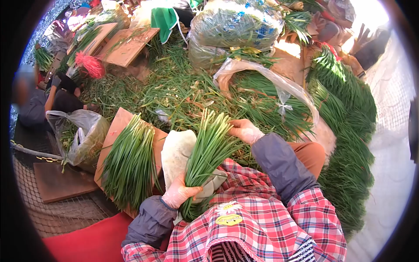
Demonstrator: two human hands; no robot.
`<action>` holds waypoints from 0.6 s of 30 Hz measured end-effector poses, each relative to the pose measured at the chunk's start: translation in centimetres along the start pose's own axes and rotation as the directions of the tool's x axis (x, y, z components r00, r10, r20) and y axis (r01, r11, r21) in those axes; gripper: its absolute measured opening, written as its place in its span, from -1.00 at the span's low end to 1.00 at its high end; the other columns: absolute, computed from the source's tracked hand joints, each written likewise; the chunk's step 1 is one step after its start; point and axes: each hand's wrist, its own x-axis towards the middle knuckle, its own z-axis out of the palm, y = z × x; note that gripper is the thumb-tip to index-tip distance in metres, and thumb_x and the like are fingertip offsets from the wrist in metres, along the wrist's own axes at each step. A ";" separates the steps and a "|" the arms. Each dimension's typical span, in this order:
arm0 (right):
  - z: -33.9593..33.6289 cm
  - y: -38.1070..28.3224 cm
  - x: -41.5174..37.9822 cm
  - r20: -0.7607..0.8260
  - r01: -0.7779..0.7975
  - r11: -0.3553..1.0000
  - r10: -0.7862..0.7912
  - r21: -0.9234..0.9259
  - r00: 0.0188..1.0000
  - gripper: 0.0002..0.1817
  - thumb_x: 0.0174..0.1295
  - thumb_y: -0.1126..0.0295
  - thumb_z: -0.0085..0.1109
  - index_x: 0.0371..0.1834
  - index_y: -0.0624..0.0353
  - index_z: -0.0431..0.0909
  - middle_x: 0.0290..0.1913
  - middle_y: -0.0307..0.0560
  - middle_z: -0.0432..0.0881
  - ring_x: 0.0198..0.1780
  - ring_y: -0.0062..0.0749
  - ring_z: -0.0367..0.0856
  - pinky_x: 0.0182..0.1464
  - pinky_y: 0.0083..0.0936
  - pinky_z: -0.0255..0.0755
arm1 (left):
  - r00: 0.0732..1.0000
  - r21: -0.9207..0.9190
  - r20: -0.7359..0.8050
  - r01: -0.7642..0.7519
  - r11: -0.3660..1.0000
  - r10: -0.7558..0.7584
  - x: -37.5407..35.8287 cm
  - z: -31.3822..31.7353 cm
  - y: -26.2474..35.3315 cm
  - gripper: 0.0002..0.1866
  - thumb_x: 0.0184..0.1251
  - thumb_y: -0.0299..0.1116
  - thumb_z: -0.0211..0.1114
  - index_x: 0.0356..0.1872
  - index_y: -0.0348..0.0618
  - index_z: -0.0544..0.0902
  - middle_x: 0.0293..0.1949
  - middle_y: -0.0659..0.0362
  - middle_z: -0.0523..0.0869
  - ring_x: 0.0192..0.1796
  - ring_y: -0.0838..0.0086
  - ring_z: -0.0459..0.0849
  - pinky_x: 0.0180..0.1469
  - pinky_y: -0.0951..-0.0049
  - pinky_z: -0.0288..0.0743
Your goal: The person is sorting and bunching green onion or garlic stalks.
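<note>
A bunch of green chives (pixel 209 150) with pale stem ends pointing away lies across my lap. My left hand (pixel 180 192), in a thin clear glove, is wrapped round its lower leafy part. My right hand (pixel 245 131), also gloved, has its fingers closed at the right edge of the bunch near the pale ends; whether they pinch a stem is too small to tell. Under the bunch is a whitish cloth pad (pixel 176 150). To the left, another pile of chives (pixel 133 161) rests on a wooden board (pixel 114 126).
Loose chives (pixel 174 94) cover the ground ahead. Heaped chives (pixel 349 144) line the right side. A plastic bag (pixel 85 135) and a co-worker (pixel 35 102) are at left. A big wrapped bundle (pixel 238 24) stands at the back, beside boards (pixel 128 46).
</note>
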 end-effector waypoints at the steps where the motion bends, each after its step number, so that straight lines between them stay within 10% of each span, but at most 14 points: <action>1: -0.1 0.1 0.0 -0.076 0.008 0.997 -0.003 0.072 0.997 -0.61 0.14 0.28 0.23 -0.04 0.32 0.57 -0.12 -0.08 0.66 -0.10 -0.41 0.56 0.04 -0.52 0.37 | 1.000 0.029 0.000 -0.015 0.999 0.015 -0.1 0.0 0.0 -0.40 0.02 -0.55 0.31 0.18 -0.22 0.36 -0.27 0.20 0.60 -0.45 0.59 0.52 -0.45 0.57 0.42; 6: -6.2 3.0 0.5 -0.242 0.263 0.606 -0.119 0.750 0.963 -0.68 0.16 0.11 0.20 -0.30 0.18 0.65 -0.17 -0.12 0.67 -0.12 -0.32 0.59 0.01 -0.31 0.40 | 0.974 0.382 -0.072 -0.171 0.908 0.213 -1.2 -1.3 -0.9 -0.31 0.01 -0.48 0.27 0.26 -0.18 0.29 -0.29 0.05 0.62 -0.39 0.36 0.60 -0.36 0.38 0.48; 7: -6.8 2.6 0.4 -0.142 0.044 0.954 -0.002 0.297 0.990 -0.62 0.15 0.05 0.21 -0.25 0.18 0.65 -0.17 -0.11 0.67 -0.10 -0.30 0.59 0.03 -0.32 0.39 | 0.945 0.554 -0.076 -0.224 0.801 0.317 -1.2 -2.1 -2.1 -0.26 -0.02 -0.45 0.27 0.30 -0.13 0.25 -0.30 -0.04 0.63 -0.37 0.21 0.63 -0.34 0.28 0.48; 9: -6.5 -0.3 -1.0 -0.090 -0.180 0.797 0.157 -0.576 0.983 -0.44 0.09 -0.02 0.29 0.00 0.20 0.58 -0.07 -0.07 0.64 -0.04 -0.29 0.56 0.10 -0.34 0.36 | 0.922 0.794 -0.068 -0.181 0.580 0.381 -1.7 -2.1 -1.4 -0.16 -0.06 -0.39 0.27 0.37 0.01 0.16 -0.30 -0.24 0.60 -0.22 -0.14 0.60 -0.22 0.04 0.47; 12: -3.5 -3.5 -3.4 0.038 0.117 0.992 -0.115 -0.050 0.993 -0.26 -0.04 0.20 0.41 0.25 0.17 0.36 0.07 -0.06 0.55 0.07 -0.36 0.48 0.17 -0.33 0.31 | 0.939 0.896 -0.097 -0.062 0.440 0.330 -2.0 -1.3 0.1 -0.14 -0.07 -0.40 0.29 0.38 0.03 0.14 -0.33 -0.23 0.61 -0.22 -0.12 0.61 -0.24 0.04 0.47; 14: -1.6 -4.6 -3.3 0.245 0.162 0.981 -0.131 -0.108 0.961 -0.29 -0.06 0.31 0.41 0.23 0.18 0.37 0.00 -0.07 0.58 0.06 -0.39 0.50 0.17 -0.38 0.30 | 0.934 0.939 -0.098 -0.028 0.343 0.343 -2.0 -0.8 0.2 -0.09 -0.09 -0.45 0.31 0.39 0.09 0.11 -0.30 -0.18 0.62 -0.26 -0.07 0.62 -0.26 0.06 0.49; 18: 1.6 -3.6 -2.8 0.181 -0.001 0.982 0.037 -0.190 0.983 -0.58 0.02 0.39 0.39 -0.06 0.23 0.48 -0.23 -0.19 0.60 -0.19 -0.55 0.51 -0.09 -0.56 0.41 | 0.946 0.980 -0.106 0.048 0.192 0.305 -2.0 -0.4 0.7 -0.04 -0.12 -0.48 0.33 0.41 0.13 0.08 -0.26 -0.11 0.61 -0.30 -0.03 0.63 -0.27 0.08 0.51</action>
